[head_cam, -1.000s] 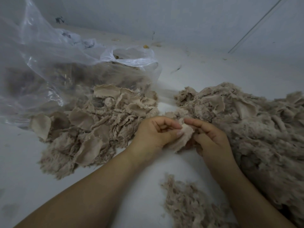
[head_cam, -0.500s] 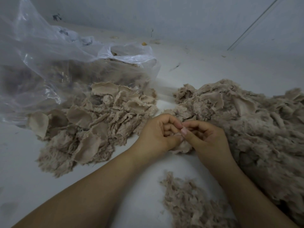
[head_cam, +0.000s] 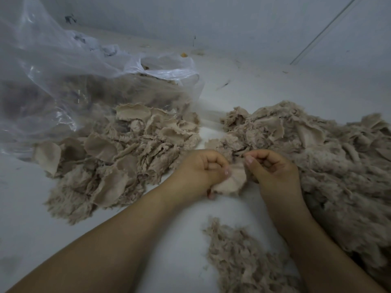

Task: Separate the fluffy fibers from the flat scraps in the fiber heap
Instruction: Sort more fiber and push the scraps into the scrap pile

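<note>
A beige flat scrap hangs between my two hands at the centre. My left hand grips its left edge with curled fingers. My right hand pinches its upper right edge. The big unsorted fiber heap spreads to the right and touches my right hand. A pile of flat scraps lies to the left. A small tuft pile of fluffy fibers sits near me, between my forearms.
A clear plastic bag holding more beige material lies at the back left, behind the scrap pile. The white floor meets a grey wall at the back. Small bits of debris lie near the wall.
My hands have drawn slightly apart and the scrap between them is now spread out and plainly visible; half a second ago the fingertips were together over it.
</note>
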Demonstrator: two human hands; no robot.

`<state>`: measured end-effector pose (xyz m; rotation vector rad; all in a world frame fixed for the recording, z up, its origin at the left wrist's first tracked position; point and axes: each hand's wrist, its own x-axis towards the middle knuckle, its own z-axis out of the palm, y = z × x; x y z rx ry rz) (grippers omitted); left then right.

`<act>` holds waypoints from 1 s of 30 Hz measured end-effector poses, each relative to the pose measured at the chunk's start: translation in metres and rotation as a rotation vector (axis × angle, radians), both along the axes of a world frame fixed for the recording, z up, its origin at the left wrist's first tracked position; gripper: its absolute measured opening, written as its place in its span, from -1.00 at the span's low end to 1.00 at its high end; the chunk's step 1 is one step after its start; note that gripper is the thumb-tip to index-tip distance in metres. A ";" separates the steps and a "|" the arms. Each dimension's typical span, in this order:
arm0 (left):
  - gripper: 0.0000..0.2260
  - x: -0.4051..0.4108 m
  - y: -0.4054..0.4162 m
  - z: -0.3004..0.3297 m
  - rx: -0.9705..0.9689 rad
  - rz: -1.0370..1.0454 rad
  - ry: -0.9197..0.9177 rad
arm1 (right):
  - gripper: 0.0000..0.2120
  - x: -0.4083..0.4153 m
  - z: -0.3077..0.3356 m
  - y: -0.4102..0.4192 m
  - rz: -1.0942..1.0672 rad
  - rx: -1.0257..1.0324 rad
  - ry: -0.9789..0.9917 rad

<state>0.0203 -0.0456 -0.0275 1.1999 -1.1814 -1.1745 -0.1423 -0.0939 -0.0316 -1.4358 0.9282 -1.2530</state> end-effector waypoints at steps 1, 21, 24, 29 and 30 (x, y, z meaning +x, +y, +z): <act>-0.84 0.001 -0.001 0.000 -0.018 0.101 0.085 | -0.84 -0.001 0.002 0.002 0.064 -0.002 -0.003; -0.64 0.002 -0.003 0.001 -0.035 0.147 0.197 | -0.65 0.003 -0.008 0.002 0.254 -0.061 0.218; -0.77 -0.003 -0.002 0.000 -0.036 0.117 0.055 | -0.64 0.004 -0.005 0.005 0.281 -0.112 0.200; -0.76 -0.004 -0.001 0.004 -0.080 0.280 -0.022 | -0.59 0.003 -0.005 0.003 0.210 -0.081 0.218; -0.76 0.001 -0.002 0.006 -0.103 0.384 -0.063 | -0.60 0.002 -0.005 0.002 0.193 -0.058 0.197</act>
